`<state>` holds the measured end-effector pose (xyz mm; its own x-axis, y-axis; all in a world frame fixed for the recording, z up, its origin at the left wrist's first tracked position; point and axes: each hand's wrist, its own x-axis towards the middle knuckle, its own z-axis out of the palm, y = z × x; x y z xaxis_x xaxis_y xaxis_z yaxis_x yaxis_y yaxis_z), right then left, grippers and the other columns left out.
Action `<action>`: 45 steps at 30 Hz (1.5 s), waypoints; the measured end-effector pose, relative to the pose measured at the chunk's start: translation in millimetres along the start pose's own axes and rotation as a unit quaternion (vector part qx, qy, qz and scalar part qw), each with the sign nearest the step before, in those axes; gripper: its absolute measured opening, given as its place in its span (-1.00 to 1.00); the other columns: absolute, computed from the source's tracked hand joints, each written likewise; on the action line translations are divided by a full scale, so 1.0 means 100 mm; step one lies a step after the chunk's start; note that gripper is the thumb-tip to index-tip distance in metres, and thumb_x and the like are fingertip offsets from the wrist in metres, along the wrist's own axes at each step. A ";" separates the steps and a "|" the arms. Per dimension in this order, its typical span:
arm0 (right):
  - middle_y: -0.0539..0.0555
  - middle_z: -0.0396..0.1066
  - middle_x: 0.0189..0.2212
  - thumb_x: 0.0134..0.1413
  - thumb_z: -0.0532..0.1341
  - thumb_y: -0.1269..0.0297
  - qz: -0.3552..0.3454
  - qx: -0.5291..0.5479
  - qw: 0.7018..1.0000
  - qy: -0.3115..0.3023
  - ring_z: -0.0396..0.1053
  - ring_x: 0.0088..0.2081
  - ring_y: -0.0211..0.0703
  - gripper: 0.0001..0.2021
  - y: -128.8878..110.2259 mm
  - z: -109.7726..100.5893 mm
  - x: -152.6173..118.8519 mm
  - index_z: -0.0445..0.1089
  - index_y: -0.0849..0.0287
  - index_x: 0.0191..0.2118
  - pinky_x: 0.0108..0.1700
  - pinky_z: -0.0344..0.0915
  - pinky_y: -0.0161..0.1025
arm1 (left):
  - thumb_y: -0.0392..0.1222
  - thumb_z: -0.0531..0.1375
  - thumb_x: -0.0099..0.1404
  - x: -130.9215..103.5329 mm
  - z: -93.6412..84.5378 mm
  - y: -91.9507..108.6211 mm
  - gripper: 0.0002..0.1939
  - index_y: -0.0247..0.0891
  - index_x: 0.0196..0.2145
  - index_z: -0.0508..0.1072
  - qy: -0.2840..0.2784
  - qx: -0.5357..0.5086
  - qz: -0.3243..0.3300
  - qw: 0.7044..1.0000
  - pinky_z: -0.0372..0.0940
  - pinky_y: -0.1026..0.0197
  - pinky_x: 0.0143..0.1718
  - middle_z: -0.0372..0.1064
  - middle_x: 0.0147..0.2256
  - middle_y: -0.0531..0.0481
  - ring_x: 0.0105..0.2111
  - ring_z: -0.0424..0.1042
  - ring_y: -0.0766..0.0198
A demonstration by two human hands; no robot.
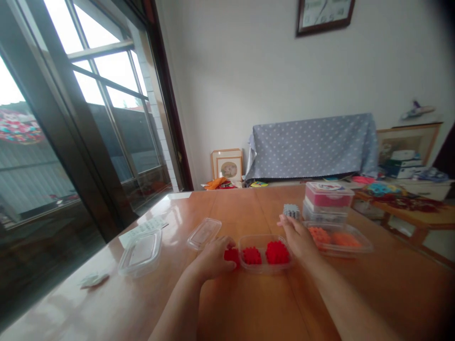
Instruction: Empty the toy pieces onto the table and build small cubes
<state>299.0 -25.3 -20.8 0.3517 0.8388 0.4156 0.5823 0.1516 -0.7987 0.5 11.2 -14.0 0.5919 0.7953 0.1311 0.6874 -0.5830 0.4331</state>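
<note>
My left hand (pixel 215 259) curls its fingers and thumb around a bright red knobbly piece (pixel 232 256), partly hidden by the hand. Just right of it stands a clear plastic container (pixel 265 269) holding a red toothed piece (pixel 251 255) and a rounder red knobbly piece (pixel 277 253). My right hand (pixel 298 237) is beside the container's right end, fingers stretched out toward the upper left, with nothing visible in them. Directly behind its fingertips sits a grey knobbly block (pixel 291 210); whether they touch is unclear.
At right, a clear container (pixel 364 244) holds orange knobbly pieces (pixel 320 235), with stacked boxes (pixel 329 196) behind. Left are a clear lid (pixel 204 233), another clear container (pixel 140 253), a paper sheet (pixel 149 225) and a small crumpled packet (pixel 94 279) on the wooden table (pixel 249 308).
</note>
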 end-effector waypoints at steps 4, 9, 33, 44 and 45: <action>0.14 0.59 -0.25 0.29 -0.08 -0.24 0.007 0.020 1.000 -0.004 0.50 -0.09 0.06 -0.42 -0.08 -0.08 0.01 0.49 0.10 -0.19 0.02 0.39 -0.01 | -0.19 0.32 0.04 0.00 -0.01 -0.07 -0.54 -0.21 -0.05 0.46 0.009 -0.025 -0.027 0.999 0.31 0.14 -0.08 0.47 -0.12 -0.07 -0.11 0.44 0.08; 0.18 0.60 -0.24 0.30 -0.09 -0.25 0.014 0.026 0.999 -0.019 0.52 -0.08 0.07 -0.39 0.07 -0.11 -0.04 0.52 0.12 -0.15 0.05 0.36 0.01 | -0.22 0.29 0.07 -0.04 -0.09 -0.07 -0.63 -0.22 -0.11 0.46 0.036 -0.071 -0.037 0.996 0.33 0.16 -0.11 0.48 -0.16 -0.04 -0.15 0.46 0.14; 0.16 0.61 -0.21 0.29 -0.13 -0.28 0.042 0.047 0.998 -0.020 0.52 -0.10 0.06 -0.36 0.40 -0.04 0.06 0.53 0.08 -0.21 0.01 0.31 -0.11 | -0.03 0.31 0.07 0.47 -0.09 0.85 -0.66 -0.15 -0.18 0.51 -0.094 0.196 0.047 0.975 0.27 0.20 -0.24 0.52 -0.18 -0.03 -0.19 0.47 0.09; 0.14 0.60 -0.22 0.29 -0.11 -0.28 0.038 0.039 0.998 -0.023 0.52 -0.12 0.03 -0.38 0.39 -0.09 0.05 0.52 0.08 -0.16 -0.03 0.31 -0.14 | 0.06 0.35 0.01 0.59 -0.05 0.89 -0.56 -0.13 -0.14 0.57 -0.139 0.234 0.017 0.962 0.30 0.06 -0.09 0.53 -0.15 -0.07 -0.14 0.48 -0.01; 0.14 0.60 -0.23 0.29 -0.11 -0.28 0.037 0.036 0.998 -0.025 0.52 -0.12 0.03 -0.38 0.38 -0.09 0.05 0.52 0.08 -0.16 -0.04 0.31 -0.15 | 0.04 0.35 0.02 0.59 -0.05 0.89 -0.57 -0.13 -0.14 0.57 -0.140 0.235 0.013 0.962 0.30 0.06 -0.08 0.53 -0.15 -0.07 -0.14 0.49 -0.01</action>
<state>329.4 -19.7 -45.7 0.3543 0.8735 0.3337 0.5009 0.1241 -0.8566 94.4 7.1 36.8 0.6565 0.7416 -0.1377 0.7459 -0.6654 -0.0276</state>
